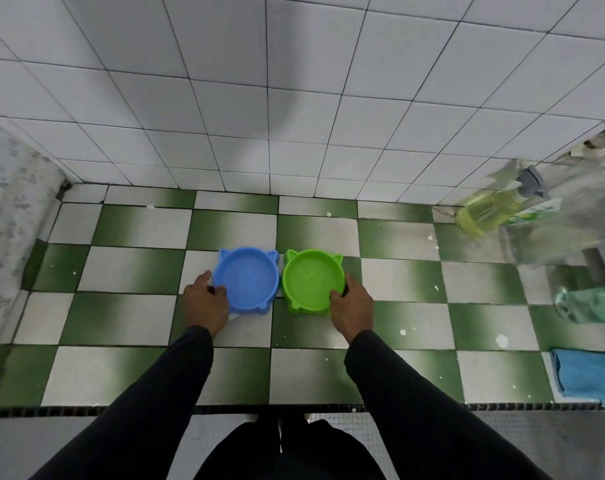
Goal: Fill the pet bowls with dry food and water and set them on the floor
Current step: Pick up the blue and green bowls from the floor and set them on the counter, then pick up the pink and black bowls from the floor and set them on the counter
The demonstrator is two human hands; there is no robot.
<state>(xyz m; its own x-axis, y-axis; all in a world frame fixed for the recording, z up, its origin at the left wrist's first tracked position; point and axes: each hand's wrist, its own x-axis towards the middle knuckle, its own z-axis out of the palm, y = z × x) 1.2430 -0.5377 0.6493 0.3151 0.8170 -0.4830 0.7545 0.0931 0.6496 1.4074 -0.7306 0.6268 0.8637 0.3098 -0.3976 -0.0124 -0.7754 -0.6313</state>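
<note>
1. Both bowls are seen empty on a checkered counter; filling and setting on the floor are judged still to be done.
2. The blue bowl is pinched at its 8 o'clock rim by the left hand; the green bowl, touching or just beside it, at 4 o'clock by the right hand.
3. No long axis is shown; ears point to 12 o'clock.
</note>
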